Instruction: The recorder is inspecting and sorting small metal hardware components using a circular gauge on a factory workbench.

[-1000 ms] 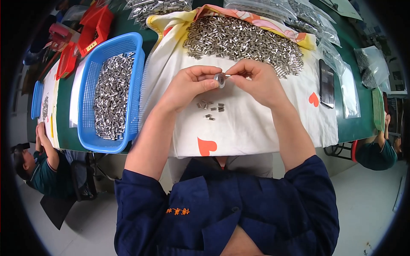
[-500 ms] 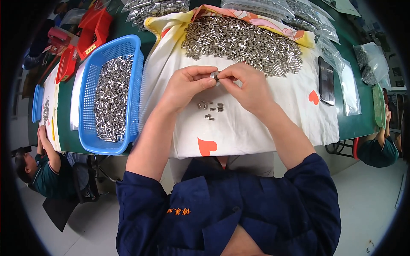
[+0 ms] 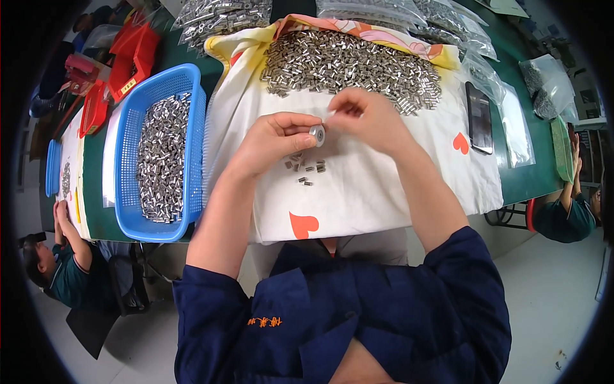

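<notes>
Between the thumb and fingers of my left hand is a small round silver metal piece with a dark hole in its face. Just right of it, my right hand is raised with its fingers curled together. Its fingertips are slightly blurred, and whatever they may hold is hidden. Below my left hand, several short metal sleeves lie loose on the white cloth. Beyond both hands spreads a large heap of the same kind of sleeves.
To my left stands a blue plastic basket holding many metal sleeves. A black phone and clear bags lie at the right. Bags of metal parts line the back; red bins stand far left. Other people sit at both sides.
My hands were together at the round metal piece. My right hand has now drawn away from it to the right, and the piece's holed face shows in my left hand.
</notes>
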`<state>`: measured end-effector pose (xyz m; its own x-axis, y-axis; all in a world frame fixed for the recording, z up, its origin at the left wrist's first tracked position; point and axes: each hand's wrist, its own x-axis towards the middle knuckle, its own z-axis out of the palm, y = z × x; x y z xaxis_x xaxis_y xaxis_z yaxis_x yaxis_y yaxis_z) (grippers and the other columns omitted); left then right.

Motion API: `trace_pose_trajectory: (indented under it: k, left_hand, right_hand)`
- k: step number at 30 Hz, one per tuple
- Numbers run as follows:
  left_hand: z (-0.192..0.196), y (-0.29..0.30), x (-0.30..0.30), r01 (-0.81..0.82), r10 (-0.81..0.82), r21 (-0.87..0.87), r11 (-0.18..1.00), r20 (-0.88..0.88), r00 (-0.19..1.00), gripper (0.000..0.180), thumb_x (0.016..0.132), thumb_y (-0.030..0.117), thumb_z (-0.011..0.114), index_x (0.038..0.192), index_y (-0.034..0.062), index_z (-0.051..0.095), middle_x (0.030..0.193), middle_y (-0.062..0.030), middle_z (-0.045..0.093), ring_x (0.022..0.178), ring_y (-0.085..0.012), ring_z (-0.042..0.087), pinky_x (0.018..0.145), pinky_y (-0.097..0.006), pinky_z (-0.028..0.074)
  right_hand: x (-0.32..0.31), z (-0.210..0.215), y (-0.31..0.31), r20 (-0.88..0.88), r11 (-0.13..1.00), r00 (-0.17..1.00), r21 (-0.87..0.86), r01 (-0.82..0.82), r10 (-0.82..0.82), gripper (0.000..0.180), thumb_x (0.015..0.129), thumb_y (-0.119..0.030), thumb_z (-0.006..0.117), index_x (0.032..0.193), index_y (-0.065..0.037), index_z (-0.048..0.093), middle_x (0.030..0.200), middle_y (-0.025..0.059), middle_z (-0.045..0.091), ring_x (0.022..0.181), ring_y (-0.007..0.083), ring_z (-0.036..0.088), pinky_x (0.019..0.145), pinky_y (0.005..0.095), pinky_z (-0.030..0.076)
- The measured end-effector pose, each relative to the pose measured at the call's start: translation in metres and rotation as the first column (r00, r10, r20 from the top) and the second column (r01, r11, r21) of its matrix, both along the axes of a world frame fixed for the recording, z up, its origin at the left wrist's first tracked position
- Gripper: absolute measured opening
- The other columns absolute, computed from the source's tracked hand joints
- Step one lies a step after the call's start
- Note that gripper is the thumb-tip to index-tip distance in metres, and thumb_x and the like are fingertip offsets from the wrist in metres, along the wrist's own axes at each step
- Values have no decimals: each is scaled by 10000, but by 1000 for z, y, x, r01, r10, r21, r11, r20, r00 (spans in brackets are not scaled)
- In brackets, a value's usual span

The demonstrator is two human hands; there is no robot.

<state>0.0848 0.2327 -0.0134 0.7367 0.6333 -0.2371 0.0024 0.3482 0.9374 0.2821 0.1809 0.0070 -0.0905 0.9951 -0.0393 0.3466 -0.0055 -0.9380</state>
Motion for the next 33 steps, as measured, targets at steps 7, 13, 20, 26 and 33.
trace_pose_trajectory:
  k: [7, 13, 20, 26, 33]
  left_hand:
    - [2, -2, 3, 50, -50, 21, 999, 5, 999, 288, 746, -7, 620, 1031, -9, 578, 940, -50, 621, 817, -77, 579, 734, -199, 465]
    - [2, -2, 4, 38, -37, 37, 999, -28, 999, 288, 748, -6, 617, 1034, -5, 578, 935, -45, 621, 815, -73, 576, 730, -200, 466]
    - [-2, 2, 4, -80, 80, -14, 997, 18, 997, 283, 752, 2, 617, 1031, -7, 575, 920, -50, 622, 804, -81, 579, 728, -208, 470]
    - [0, 1, 5, -122, 125, -46, 991, 79, 989, 284, 757, 18, 623, 1033, -22, 565, 898, -72, 618, 806, -98, 583, 728, -207, 472]
    - [4, -3, 8, -134, 137, 69, 989, -47, 989, 295, 754, 11, 626, 1038, -35, 559, 911, -87, 618, 816, -113, 592, 725, -211, 476]
  right_hand:
    - [18, -23, 12, 619, 919, 713, 384, 92, -330, 72, 710, -122, 587, 735, -65, 622, 714, 100, 581, 720, 255, 557, 676, 355, 442]
    - [14, -24, 10, 676, 940, 675, 330, 82, -296, 67, 700, -114, 586, 730, -70, 626, 727, 97, 581, 743, 255, 554, 691, 365, 436]
    - [-4, 4, 1, 333, 974, 924, 186, 133, -190, 81, 708, -87, 594, 763, -28, 603, 725, 62, 586, 675, 165, 551, 633, 274, 439]
    - [-15, 4, -9, 88, 992, 995, 120, 28, -38, 71, 687, -48, 601, 749, -21, 582, 717, 33, 587, 655, 112, 545, 635, 235, 435]
    - [-24, -4, -10, 395, 808, 898, 583, -82, -193, 53, 637, -34, 579, 683, -48, 558, 667, 75, 561, 665, 279, 526, 614, 368, 433]
